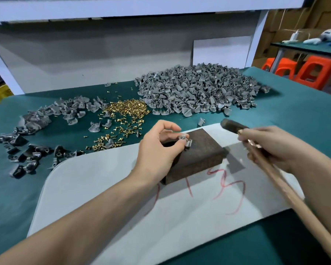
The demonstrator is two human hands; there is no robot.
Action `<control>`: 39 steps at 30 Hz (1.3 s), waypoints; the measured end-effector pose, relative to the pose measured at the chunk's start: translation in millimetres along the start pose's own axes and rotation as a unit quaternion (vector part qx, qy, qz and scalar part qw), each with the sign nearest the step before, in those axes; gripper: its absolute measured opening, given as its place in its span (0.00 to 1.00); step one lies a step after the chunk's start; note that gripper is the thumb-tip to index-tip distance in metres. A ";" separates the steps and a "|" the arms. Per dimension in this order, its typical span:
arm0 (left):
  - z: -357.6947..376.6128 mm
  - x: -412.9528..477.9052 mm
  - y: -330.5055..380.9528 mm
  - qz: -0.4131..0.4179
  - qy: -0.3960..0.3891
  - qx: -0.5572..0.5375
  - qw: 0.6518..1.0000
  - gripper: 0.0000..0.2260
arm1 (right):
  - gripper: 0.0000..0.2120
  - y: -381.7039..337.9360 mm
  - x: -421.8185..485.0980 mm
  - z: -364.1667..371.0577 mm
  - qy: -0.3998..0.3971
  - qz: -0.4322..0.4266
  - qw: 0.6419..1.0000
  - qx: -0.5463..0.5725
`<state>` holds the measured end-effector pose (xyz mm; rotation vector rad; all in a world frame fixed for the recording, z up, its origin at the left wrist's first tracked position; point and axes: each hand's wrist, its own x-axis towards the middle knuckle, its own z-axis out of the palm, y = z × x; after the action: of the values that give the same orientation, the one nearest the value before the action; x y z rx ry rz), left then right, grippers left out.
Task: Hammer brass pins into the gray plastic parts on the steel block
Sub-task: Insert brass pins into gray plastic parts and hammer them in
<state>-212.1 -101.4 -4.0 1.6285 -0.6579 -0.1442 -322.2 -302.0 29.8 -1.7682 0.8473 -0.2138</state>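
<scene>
Now the left hand [158, 148] pinches a gray plastic part [184, 139] on the steel block [201, 155]; the right hand [275, 148] grips the hammer [232, 125] raised beside it

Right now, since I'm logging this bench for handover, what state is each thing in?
left hand: pinches the gray part.
gray part: held on the steel block.
steel block: flat on the white sheet.
hammer: raised, head off the steel block.
right hand: grips the hammer handle.
brass pins: loose pile on the mat.
</scene>
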 end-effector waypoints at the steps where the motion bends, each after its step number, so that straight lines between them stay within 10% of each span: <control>1: 0.2 -1.5 -1.4 -0.004 -0.001 -0.003 1.000 0.10 | 0.04 -1.5 -6.2 -4.1 -0.012 -0.010 0.999 0.049; 8: 2.5 2.0 -7.5 -0.060 0.081 0.053 0.993 0.07 | 0.02 -48.0 -47.4 19.6 -0.034 -0.173 0.984 -0.037; 29: -3.8 3.1 -3.2 -0.044 0.032 0.134 0.989 0.10 | 0.18 -65.5 -42.4 63.7 -0.035 -0.210 0.904 -0.370; 39: -2.6 1.4 1.6 -0.028 0.036 0.167 0.985 0.12 | 0.19 -78.4 -52.4 61.0 0.011 -0.208 0.910 -0.357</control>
<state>-210.3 -99.9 -1.7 1.9663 -0.6038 -0.0142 -293.7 -211.9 90.3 -2.6417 0.5817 -0.2145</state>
